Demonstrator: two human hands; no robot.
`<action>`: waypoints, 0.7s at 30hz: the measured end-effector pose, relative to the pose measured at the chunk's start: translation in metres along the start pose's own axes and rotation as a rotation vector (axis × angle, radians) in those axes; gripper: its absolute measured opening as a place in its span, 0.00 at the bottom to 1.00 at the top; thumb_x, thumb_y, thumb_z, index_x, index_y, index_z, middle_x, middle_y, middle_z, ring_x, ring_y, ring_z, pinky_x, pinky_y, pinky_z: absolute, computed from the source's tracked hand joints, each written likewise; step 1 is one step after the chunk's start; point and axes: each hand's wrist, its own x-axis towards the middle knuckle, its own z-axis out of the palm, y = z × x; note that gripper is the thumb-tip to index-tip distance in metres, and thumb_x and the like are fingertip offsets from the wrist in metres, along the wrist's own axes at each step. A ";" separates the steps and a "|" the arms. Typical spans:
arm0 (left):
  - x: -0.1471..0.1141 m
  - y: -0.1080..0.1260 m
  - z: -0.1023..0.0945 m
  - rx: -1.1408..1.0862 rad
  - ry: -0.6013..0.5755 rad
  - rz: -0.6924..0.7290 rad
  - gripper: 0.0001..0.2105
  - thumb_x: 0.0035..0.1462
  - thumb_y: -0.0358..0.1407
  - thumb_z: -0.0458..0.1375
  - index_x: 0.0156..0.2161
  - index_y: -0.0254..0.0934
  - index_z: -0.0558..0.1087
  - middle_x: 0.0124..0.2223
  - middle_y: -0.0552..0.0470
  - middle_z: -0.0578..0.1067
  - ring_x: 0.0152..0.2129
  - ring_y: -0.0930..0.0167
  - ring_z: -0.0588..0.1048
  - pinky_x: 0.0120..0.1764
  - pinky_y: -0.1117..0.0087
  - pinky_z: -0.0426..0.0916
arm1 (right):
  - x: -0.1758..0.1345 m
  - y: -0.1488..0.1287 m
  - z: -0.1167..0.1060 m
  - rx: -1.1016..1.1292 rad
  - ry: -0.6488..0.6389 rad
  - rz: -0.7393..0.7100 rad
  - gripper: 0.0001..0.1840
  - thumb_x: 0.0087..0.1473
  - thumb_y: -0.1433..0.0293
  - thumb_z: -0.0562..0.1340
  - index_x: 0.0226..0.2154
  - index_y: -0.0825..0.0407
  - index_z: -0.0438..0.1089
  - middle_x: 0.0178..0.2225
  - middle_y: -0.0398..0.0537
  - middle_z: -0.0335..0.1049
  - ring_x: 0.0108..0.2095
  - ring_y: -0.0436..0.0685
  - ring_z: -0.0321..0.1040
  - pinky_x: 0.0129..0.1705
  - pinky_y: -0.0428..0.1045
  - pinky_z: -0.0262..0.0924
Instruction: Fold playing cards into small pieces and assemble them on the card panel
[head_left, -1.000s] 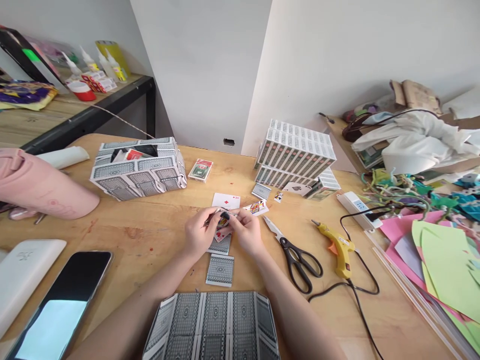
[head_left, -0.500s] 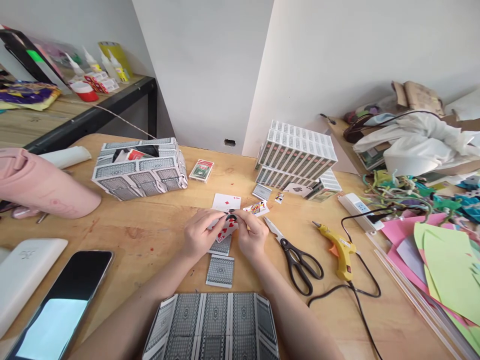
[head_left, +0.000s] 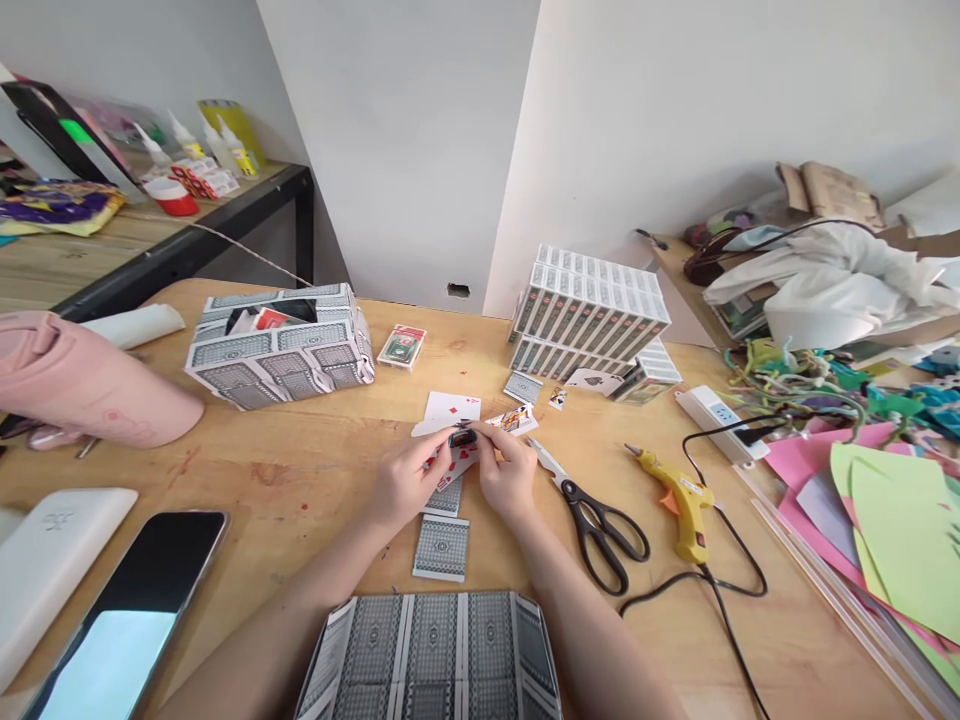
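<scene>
My left hand (head_left: 411, 474) and my right hand (head_left: 506, 470) meet over the middle of the table. Their fingertips pinch a small dark curved piece (head_left: 463, 437) from both sides; its kind is too small to tell. Just beneath lie playing cards with red hearts (head_left: 457, 466), partly covered by my fingers. Behind them is a diamond card (head_left: 452, 406), and a face card (head_left: 513, 419) rests by my right fingers. Nearer to me, a grey-patterned card piece (head_left: 441, 547) lies back up. Between my forearms stands a box made of playing cards (head_left: 427, 650).
Black-handled scissors (head_left: 600, 525) and a yellow glue gun (head_left: 681, 505) with a looping cable lie right. Stacked card packs (head_left: 592, 310) stand behind. Leftward are a card-covered box (head_left: 281, 350), a pink bottle (head_left: 97, 385) and a phone (head_left: 127, 610). A power strip (head_left: 721, 425) sits far right.
The small dark piece has turned in my fingertips and shows a flatter side. My left hand has shifted slightly right and down; the view has tilted a little.
</scene>
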 end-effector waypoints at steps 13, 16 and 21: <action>-0.003 -0.003 -0.004 -0.092 0.000 -0.023 0.10 0.55 0.31 0.51 0.41 0.38 0.73 0.37 0.50 0.78 0.31 0.73 0.76 0.37 0.75 0.70 | 0.003 0.001 0.001 0.158 -0.031 0.146 0.12 0.52 0.72 0.52 0.33 0.50 0.71 0.29 0.46 0.74 0.27 0.54 0.71 0.33 0.49 0.65; -0.001 -0.004 -0.002 -0.103 0.065 -0.054 0.08 0.54 0.32 0.53 0.38 0.37 0.73 0.35 0.50 0.78 0.32 0.72 0.76 0.37 0.73 0.70 | 0.002 -0.001 0.001 0.119 -0.031 0.074 0.13 0.52 0.72 0.52 0.34 0.50 0.71 0.30 0.47 0.74 0.30 0.55 0.71 0.35 0.50 0.65; 0.003 -0.003 0.000 -0.097 0.118 -0.047 0.05 0.53 0.33 0.55 0.34 0.37 0.73 0.32 0.51 0.77 0.29 0.73 0.75 0.34 0.73 0.69 | 0.001 -0.002 0.004 0.051 -0.059 -0.064 0.13 0.52 0.74 0.52 0.35 0.50 0.71 0.34 0.48 0.74 0.34 0.55 0.71 0.38 0.49 0.65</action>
